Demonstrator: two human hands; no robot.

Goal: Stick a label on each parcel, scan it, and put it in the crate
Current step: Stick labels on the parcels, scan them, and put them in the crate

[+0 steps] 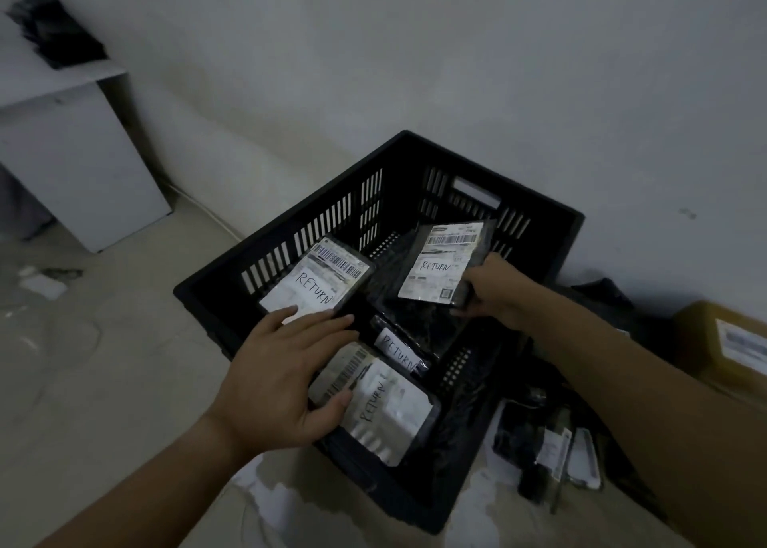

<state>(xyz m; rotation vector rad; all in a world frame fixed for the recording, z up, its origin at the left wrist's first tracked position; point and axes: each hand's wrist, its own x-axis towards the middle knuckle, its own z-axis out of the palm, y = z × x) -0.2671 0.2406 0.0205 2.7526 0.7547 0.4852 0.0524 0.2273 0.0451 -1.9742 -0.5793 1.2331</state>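
Both hands are over the black crate [535,211] on the floor. The right hand [494,288] pinches the lower corner of a dark parcel [440,263] marked RETURN and holds it tilted inside the crate, toward the far wall. The left hand [286,365] lies flat with fingers spread, across the gap between two labelled parcels: one propped at the left wall [319,280], one at the near corner [382,398]. A fourth parcel [396,352] sits between them, half buried.

Here's the risk: that held parcel hangs by one corner, so it may swing or slip from the grip and land label-down. The glossy wrappers look slick; the propped one at the left could slide flat once the left hand lifts. Packing loosely may bury labels under later parcels.

Hard to read: the scene is dim, and the barcode print is illegible. The right hand's fingers are mostly behind the parcel. To the right, a dark heap of parcels [552,452] blurs together on the floor, and a brown box [722,340] is cut off at the frame edge. No scanner is visible.
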